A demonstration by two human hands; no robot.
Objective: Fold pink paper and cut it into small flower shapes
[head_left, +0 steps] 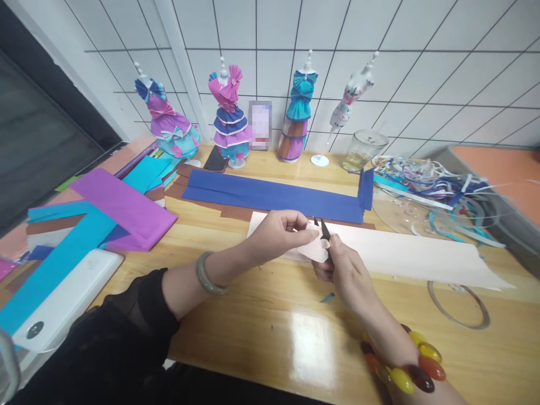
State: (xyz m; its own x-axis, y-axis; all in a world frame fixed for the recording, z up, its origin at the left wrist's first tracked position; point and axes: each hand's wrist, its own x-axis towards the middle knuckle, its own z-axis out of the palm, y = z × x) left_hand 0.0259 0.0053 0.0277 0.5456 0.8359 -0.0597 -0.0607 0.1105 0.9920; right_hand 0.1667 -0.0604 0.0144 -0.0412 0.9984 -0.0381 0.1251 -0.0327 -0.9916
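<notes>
Left hand pinches pale piece, best kept taut for snipping; right hand, alongside, grips dark scissors.

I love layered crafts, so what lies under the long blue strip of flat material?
Flat brown material peeks out past the left end of the blue strip and along its near edge. Whatever lies beneath its middle is covered, so I cannot tell.

The wooden table bears a long pale strip, a dark phone and a glass container.
</notes>
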